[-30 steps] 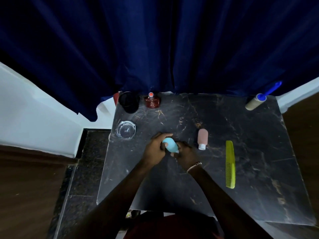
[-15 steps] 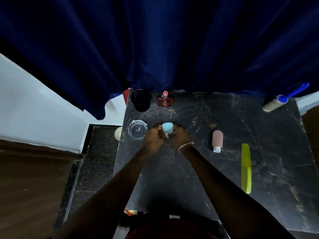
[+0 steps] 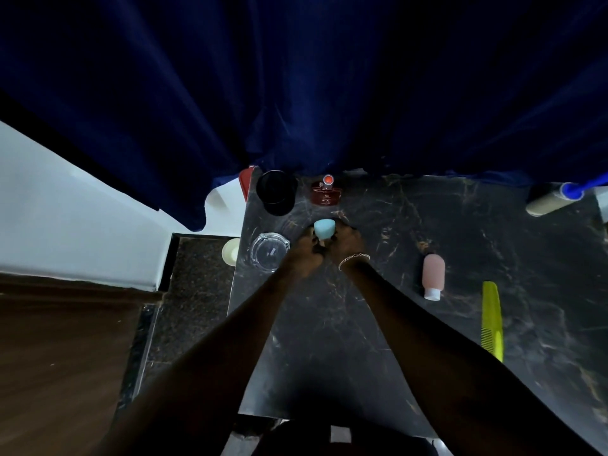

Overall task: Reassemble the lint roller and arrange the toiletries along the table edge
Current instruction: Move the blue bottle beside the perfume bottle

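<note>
A small light blue bottle [image 3: 324, 228] stands between my two hands near the table's far left. My left hand [image 3: 304, 250] and my right hand [image 3: 345, 243] both grip its lower part, hiding the base. Just beyond it a red perfume bottle [image 3: 325, 194] and a black cup [image 3: 277, 192] stand along the far edge. The lint roller [image 3: 552, 200], beige roll with blue handle, lies at the far right corner. A pink bottle [image 3: 433, 271] with a white cap lies on its side at mid right, and a yellow-green comb [image 3: 492, 319] lies beside it.
A glass ashtray [image 3: 269, 251] sits by the left edge of the dark marble table [image 3: 378, 340], close to my left hand. A dark blue curtain [image 3: 296, 93] hangs behind the table. A round cream object [image 3: 231, 251] rests off the table's left side, over the floor.
Both hands have carried the light blue bottle away from me toward the far left, from mid table to just in front of the perfume bottle. My view has shifted left.
</note>
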A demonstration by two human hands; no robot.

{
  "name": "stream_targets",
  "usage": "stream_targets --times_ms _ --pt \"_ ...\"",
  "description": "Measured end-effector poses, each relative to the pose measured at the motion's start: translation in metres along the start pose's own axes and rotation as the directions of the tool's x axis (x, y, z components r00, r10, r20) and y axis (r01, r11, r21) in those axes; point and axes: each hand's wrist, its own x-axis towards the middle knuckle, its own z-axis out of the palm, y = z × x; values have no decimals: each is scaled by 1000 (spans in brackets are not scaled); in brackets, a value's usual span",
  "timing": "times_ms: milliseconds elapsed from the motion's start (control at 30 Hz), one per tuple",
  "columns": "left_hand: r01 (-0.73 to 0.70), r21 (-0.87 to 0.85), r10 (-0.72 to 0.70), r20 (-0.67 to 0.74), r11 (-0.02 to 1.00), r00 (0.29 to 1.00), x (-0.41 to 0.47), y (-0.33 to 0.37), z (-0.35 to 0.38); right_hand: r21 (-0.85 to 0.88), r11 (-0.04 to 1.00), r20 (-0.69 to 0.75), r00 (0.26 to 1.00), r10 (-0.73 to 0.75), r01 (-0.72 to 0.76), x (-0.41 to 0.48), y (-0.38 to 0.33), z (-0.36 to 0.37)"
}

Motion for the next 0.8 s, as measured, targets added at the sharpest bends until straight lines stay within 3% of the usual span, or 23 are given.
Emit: stream_targets --times_ms 333,533,800 --pt "28 -101 -28 4 995 1000 13 -7 -3 46 999 -23 999 -26 27 12 -2 7" --pt "-17 -86 19 20 996 1000 11 -11 -1 23 999 3 1000 -28 28 12 1 8" --pt "69 12 -69 36 998 997 -5 -18 -5 174 983 14 998 -64 60 -4 9 3"
